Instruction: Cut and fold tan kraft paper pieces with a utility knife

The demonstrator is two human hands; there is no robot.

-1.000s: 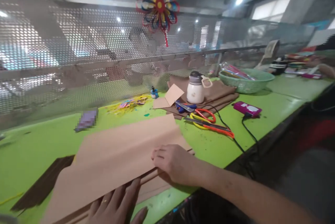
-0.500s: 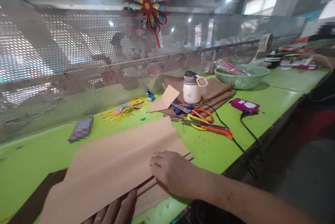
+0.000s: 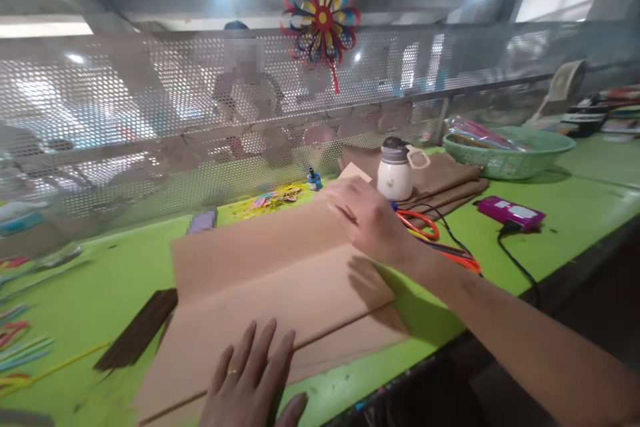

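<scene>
Left hand (image 3: 250,380) spread and palm down, fingers gripping nothing, a person pressed on the near part of a creased sheet of brown paper (image 3: 280,294), which lay on a green table (image 3: 120,267) directly in front, with more paper (image 3: 345,347) showing beneath its near right edge; the flat palm looked placed there to stop the sheet from sliding. The right hand (image 3: 363,214) reached to the sheet's far right corner with fingers bent, though blur made it impossible to tell whether they pinched the paper or only touched it; set apart across the crease, the hands probably steadied both sides of it. Just left of the sheet lay a bundle of dark brown strips (image 3: 137,330). Beyond the right forearm, orange-handled scissors (image 3: 457,257) lay partly hidden, seemingly parked within easy reach. Past the sheet's far edge were yellow scraps (image 3: 280,199) and a small blue bottle (image 3: 313,180), upright and apparently set back from the work. A white flask (image 3: 395,177) stood on or just before a folded brown pile (image 3: 445,177). Farther right, a purple box (image 3: 510,212) trailed a black cable, and a green basin (image 3: 500,164) held plastic-wrapped coloured pieces (image 3: 480,134), likely gathered there against scattering. Behind a mesh screen (image 3: 150,147), another person (image 3: 247,90) was visible.
</scene>
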